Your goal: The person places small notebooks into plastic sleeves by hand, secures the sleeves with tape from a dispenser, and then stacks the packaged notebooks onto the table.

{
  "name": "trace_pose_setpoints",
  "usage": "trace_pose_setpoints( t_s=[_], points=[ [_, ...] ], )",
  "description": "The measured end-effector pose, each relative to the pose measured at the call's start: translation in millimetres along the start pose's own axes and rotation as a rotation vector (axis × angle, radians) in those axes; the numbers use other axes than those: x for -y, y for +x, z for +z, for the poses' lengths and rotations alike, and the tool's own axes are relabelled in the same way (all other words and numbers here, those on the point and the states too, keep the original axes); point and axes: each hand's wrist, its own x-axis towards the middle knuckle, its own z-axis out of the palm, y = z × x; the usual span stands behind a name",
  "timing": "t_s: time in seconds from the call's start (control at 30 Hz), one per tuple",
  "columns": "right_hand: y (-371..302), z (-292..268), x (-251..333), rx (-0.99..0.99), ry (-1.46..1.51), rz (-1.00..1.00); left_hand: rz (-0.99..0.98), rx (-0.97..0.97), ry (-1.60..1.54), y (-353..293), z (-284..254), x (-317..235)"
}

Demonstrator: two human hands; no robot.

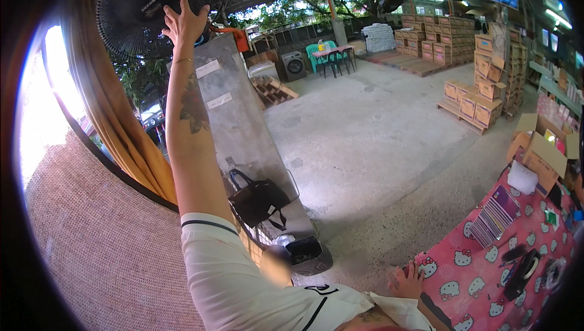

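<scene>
My left hand is raised high at the upper left with its fingers spread. It holds nothing and overlaps the black fan; whether it touches the fan I cannot tell. Beside the wrist, a grey pillar carries two white labels. My right hand lies at the near edge of a table covered in pink patterned cloth, fingers apart and empty. On that table are a stack of booklets and a black tape dispenser.
A black bag hangs by the pillar, above a dark open bin. Tan curtains hang at the left. An open carton stands on the table's far end. Stacked cartons on pallets, a washing machine and green chairs stand farther back.
</scene>
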Motion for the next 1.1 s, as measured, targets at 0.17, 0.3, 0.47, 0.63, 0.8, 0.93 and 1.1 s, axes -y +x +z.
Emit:
trace_pose_setpoints(
  t_s=[0.17,0.3,0.47,0.63,0.8,0.93,1.1],
  points=[
    [-5,-7,9,0.003,-0.005,-0.020,0.020,-0.113,-0.041,-10,-11,-13],
    [4,-12,16,0.017,-0.004,0.019,0.175,-0.348,-0.396,-64,-6,-72],
    [3,8,-15,-0.264,0.225,0.026,0.296,0.046,-1.178,-270,-86,-252],
    [-46,-53,-15,-0.270,0.491,0.059,0.537,0.602,-1.617,-480,-207,-370],
    [-197,-135,-65,-0.365,0.691,0.324,0.788,0.761,-2.072,-596,-404,-494],
    [-333,-155,-122,-0.447,0.837,0.517,1.113,0.983,-2.132,-662,-572,-545],
    [-432,-198,-151,-0.538,1.354,0.632,1.464,1.072,-1.594,-737,-696,-629]
  ],
)
